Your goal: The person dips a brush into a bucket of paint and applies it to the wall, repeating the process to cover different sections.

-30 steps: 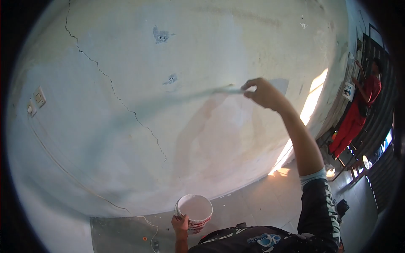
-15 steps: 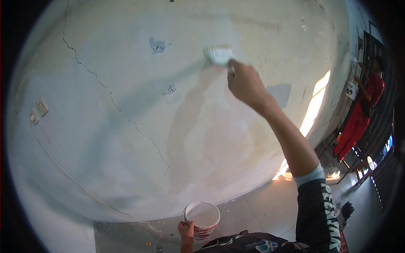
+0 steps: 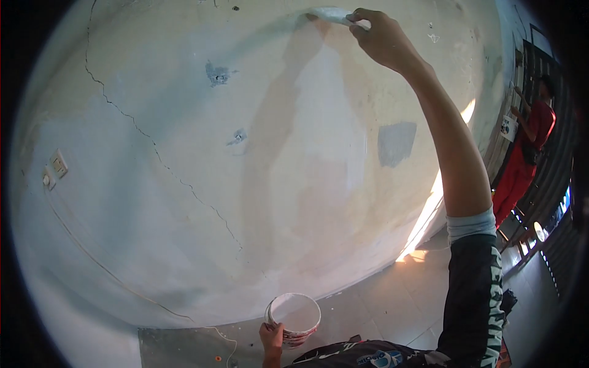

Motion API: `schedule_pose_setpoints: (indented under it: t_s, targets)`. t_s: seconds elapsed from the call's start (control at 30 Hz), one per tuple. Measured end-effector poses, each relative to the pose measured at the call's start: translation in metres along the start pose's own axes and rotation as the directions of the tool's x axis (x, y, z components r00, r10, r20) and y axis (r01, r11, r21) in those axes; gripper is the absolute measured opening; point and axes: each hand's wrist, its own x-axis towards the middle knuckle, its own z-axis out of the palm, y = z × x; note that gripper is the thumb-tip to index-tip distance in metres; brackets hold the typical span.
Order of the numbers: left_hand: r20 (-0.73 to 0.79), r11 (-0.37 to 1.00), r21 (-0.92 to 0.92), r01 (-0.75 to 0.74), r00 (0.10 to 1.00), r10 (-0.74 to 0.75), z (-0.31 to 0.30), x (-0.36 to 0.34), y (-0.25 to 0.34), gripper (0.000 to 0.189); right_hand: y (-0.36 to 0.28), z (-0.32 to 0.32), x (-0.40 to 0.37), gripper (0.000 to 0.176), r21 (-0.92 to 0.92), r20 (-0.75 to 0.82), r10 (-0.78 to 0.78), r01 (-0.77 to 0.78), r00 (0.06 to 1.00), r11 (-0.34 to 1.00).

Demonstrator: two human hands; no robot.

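Observation:
High up at the wall point(image 3: 208, 196), my right hand point(image 3: 386, 40) grips a wide paintbrush point(image 3: 331, 15) by its handle. The brush's pale bristles lie against the wall near the top of the view, angled to the left. Below the brush runs a whiter, wet-looking streak, partly under the shadow of my arm. Down at the bottom, my left hand point(image 3: 271, 336) is closed on the rim of a bucket point(image 3: 300, 337), which has a white inside and red marks outside. The bucket is held upright at my body.
A jagged crack point(image 3: 147, 136) crosses the wall, with grey filler patches point(image 3: 397, 145) nearby. At the left are a switch and socket point(image 3: 58, 164) with a cable point(image 3: 104, 264) running down. A person in red point(image 3: 527, 147) stands at the right, holding a white container point(image 3: 508, 128).
My right hand has carried the brush upward along the wall, leaving a whiter streak below. My left hand and the bucket have stayed in place.

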Motion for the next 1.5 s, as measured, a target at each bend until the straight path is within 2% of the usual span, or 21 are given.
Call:
schedule_pose_setpoints:
  t_s: [0.17,0.23,0.37,0.43,0.53,0.6,0.67,0.73,0.8,0.83,0.9,1.0,1.03,1.07,1.1,1.13,1.23,1.27,1.3,1.37,1.5]
  targets:
    - [-0.015,0.998,0.053,-0.024,1.0,0.024,0.001,0.005,-0.005,0.025,0.026,0.063,-0.053,0.026,0.019,-0.035,-0.058,0.059,0.998,0.998]
    - [-0.003,0.998,-0.058,0.036,0.999,-0.037,-0.003,-0.004,0.01,0.026,0.031,0.07,-0.1,0.026,0.049,0.112,0.016,-0.022,0.994,0.999]
    - [0.029,0.997,-0.019,0.073,0.997,-0.073,-0.004,-0.002,0.005,0.026,0.07,0.079,-0.162,0.028,0.033,0.408,0.08,-0.102,0.91,0.994]
    - [0.062,0.998,-0.043,0.035,0.998,-0.032,-0.004,-0.003,0.013,0.026,0.061,0.064,-0.166,0.027,-0.169,0.72,0.389,-0.398,0.575,0.902]
    - [0.061,0.999,-0.02,0.032,0.998,-0.031,-0.003,-0.004,0.02,0.026,0.093,0.074,-0.128,0.026,0.0,0.733,0.232,-0.341,0.639,0.94]
    - [0.061,1.0,-0.027,0.015,0.998,-0.013,-0.001,-0.004,0.019,0.026,0.079,0.055,-0.072,0.024,0.075,0.704,0.202,-0.354,0.681,0.932]
    - [0.06,0.999,-0.038,-0.001,0.998,0.004,-0.001,0.0,0.014,0.026,0.03,0.016,-0.023,0.028,-0.077,0.613,0.231,-0.233,0.755,0.969]
    - [0.047,0.999,-0.007,-0.047,0.998,0.047,0.002,0.002,0.005,0.026,0.047,0.009,0.043,0.029,-0.051,0.534,-0.013,0.048,0.845,0.998]
    - [0.037,0.999,-0.035,-0.005,0.999,0.006,0.007,-0.007,0.016,0.026,-0.008,-0.03,0.08,0.024,-0.148,0.427,0.277,-0.236,0.861,0.96]
    - [0.034,0.998,-0.054,0.027,0.999,-0.026,0.007,-0.01,0.019,0.026,-0.006,-0.03,0.085,0.024,-0.147,0.431,0.276,-0.235,0.859,0.961]
    - [0.032,0.996,-0.076,0.044,0.999,-0.042,0.007,-0.011,0.014,0.026,-0.002,-0.031,0.091,0.022,0.316,0.135,0.117,-0.155,0.984,0.936]
    - [0.039,0.994,-0.09,0.064,0.997,-0.061,0.005,-0.014,0.013,0.026,-0.02,-0.025,0.059,0.021,0.224,0.081,0.11,-0.125,0.991,0.967]
    - [0.049,0.995,-0.079,0.065,0.997,-0.061,0.003,-0.013,0.014,0.026,0.034,0.025,0.076,0.022,-0.014,-0.196,-0.305,0.309,0.932,0.951]
    - [0.048,0.995,-0.078,0.062,0.997,-0.058,0.002,-0.011,0.01,0.026,0.014,0.021,0.049,0.028,-0.169,0.008,-0.307,0.304,0.952,0.938]
    - [0.036,0.998,-0.051,0.036,0.999,-0.034,0.002,-0.008,0.002,0.026,0.001,0.032,0.012,0.028,-0.073,0.043,-0.087,0.09,0.995,0.993]
    - [0.026,1.0,-0.026,0.009,1.0,-0.008,0.003,-0.005,-0.001,0.026,0.011,0.048,-0.009,0.027,-0.009,0.037,-0.061,0.061,0.997,0.998]
    - [0.045,0.995,-0.096,0.016,0.999,-0.011,0.004,-0.01,0.001,0.027,0.037,0.054,-0.068,0.021,0.041,0.337,-0.043,0.031,0.941,0.999]
    - [0.048,0.996,-0.091,0.021,0.999,-0.016,0.003,-0.011,0.001,0.027,0.043,0.054,-0.086,0.018,0.027,0.515,0.018,-0.038,0.857,0.999]
    - [0.044,0.997,-0.075,0.035,0.998,-0.032,0.003,-0.01,0.001,0.027,0.038,0.047,-0.101,0.018,-0.111,0.713,0.227,-0.213,0.663,0.971]
    - [0.046,0.997,-0.057,0.046,0.998,-0.044,0.004,-0.004,-0.003,0.028,0.069,0.064,-0.126,0.019,-0.111,0.817,0.263,-0.308,0.513,0.945]
    - [0.035,1.0,0.0,0.004,0.999,-0.004,0.004,0.004,-0.011,0.028,0.102,0.059,-0.102,0.019,-0.001,0.78,0.245,-0.391,0.575,0.92]
